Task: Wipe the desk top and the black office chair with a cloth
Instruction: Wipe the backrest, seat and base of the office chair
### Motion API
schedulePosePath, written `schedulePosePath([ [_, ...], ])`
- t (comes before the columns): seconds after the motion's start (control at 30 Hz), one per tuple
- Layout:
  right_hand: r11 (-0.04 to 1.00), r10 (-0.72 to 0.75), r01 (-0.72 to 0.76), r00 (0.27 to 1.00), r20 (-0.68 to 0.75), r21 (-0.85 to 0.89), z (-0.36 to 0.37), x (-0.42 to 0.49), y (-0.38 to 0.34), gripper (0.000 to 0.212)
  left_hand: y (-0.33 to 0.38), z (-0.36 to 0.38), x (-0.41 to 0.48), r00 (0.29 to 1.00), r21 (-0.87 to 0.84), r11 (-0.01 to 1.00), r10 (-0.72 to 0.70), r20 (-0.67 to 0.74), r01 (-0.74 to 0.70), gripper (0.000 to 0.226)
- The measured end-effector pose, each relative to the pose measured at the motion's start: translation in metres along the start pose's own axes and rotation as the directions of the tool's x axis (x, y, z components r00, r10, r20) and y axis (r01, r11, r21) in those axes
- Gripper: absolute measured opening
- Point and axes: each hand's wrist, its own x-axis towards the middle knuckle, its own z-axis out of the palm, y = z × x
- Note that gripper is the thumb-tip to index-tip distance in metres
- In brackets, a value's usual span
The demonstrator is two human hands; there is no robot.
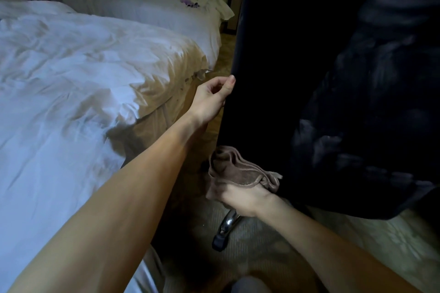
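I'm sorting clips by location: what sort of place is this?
Likely a hotel room: a near bed and a far bed in white linen, carpet, and the black chair that the left hand grips; the right hand holds a cloth.

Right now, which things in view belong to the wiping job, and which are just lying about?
Job: brown cloth, gripped in the right hand; black office chair, its back edge held by the left hand.
Lying about: dark garment on the chair; bed with white duvet; pillows.
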Motion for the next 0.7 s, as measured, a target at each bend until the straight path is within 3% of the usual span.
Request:
schedulePosePath([
  [0.07, 0.99, -0.061, 0.057, 0.998, -0.027, -0.127, -0.01, -0.022, 0.012, 0.04, -0.002, 0.001, 0.001, 0.999, 0.012, 1.0, 0.016, -0.027, -0.016, 0.022],
  [0.1, 0.976, -0.109, 0.081, 0.985, -0.137, -0.201, -0.015, -0.032, 0.019, 0.038, -0.003, 0.002, 0.001, 0.999, 0.026, 0.999, 0.024, -0.043, -0.023, 0.023],
  [0.17, 0.977, -0.083, -0.004, 0.913, -0.398, -0.213, -0.043, -0.051, 0.031, 0.034, -0.005, 0.003, 0.003, 0.997, 0.05, 0.998, 0.032, -0.067, -0.029, 0.022],
  [0.2, 0.991, -0.036, -0.031, 0.881, -0.472, -0.133, -0.059, -0.062, 0.036, 0.036, -0.006, 0.003, 0.003, 0.997, 0.054, 0.998, 0.029, -0.073, -0.025, 0.022],
  [0.27, 0.979, -0.006, -0.123, 0.778, -0.628, -0.161, -0.094, -0.079, 0.05, 0.035, -0.005, 0.001, 0.003, 0.996, 0.071, 0.997, 0.03, -0.082, -0.024, 0.021],
  [0.43, 0.915, 0.014, -0.377, 0.385, -0.923, -0.143, -0.185, -0.117, 0.068, 0.029, -0.003, -0.001, 0.001, 0.999, 0.084, 0.996, 0.006, -0.044, -0.002, 0.022],
  [0.5, 0.867, -0.05, -0.475, 0.217, -0.975, -0.15, -0.211, -0.123, 0.07, 0.022, -0.002, -0.001, 0.0, 0.999, 0.084, 0.996, -0.004, -0.035, 0.007, 0.024],
  [0.57, 0.816, -0.114, -0.559, 0.094, -0.989, -0.147, -0.228, -0.124, 0.077, 0.019, -0.002, -0.002, -0.001, 1.0, 0.079, 0.997, -0.013, -0.021, 0.015, 0.026],
  [0.6, 0.791, -0.113, -0.597, 0.077, -0.991, -0.137, -0.232, -0.122, 0.081, 0.022, -0.001, -0.002, -0.001, 1.0, 0.071, 0.997, -0.02, -0.011, 0.021, 0.026],
  [0.63, 0.778, -0.082, -0.615, 0.104, -0.991, -0.129, -0.232, -0.118, 0.086, 0.027, -0.001, -0.003, 0.0, 1.0, 0.063, 0.998, -0.026, -0.006, 0.026, 0.026],
  [0.7, 0.788, 0.065, -0.609, 0.226, -0.972, -0.09, -0.219, -0.11, 0.093, 0.04, -0.001, 0.0, 0.0, 1.0, 0.061, 0.998, -0.024, -0.01, 0.024, 0.023],
])
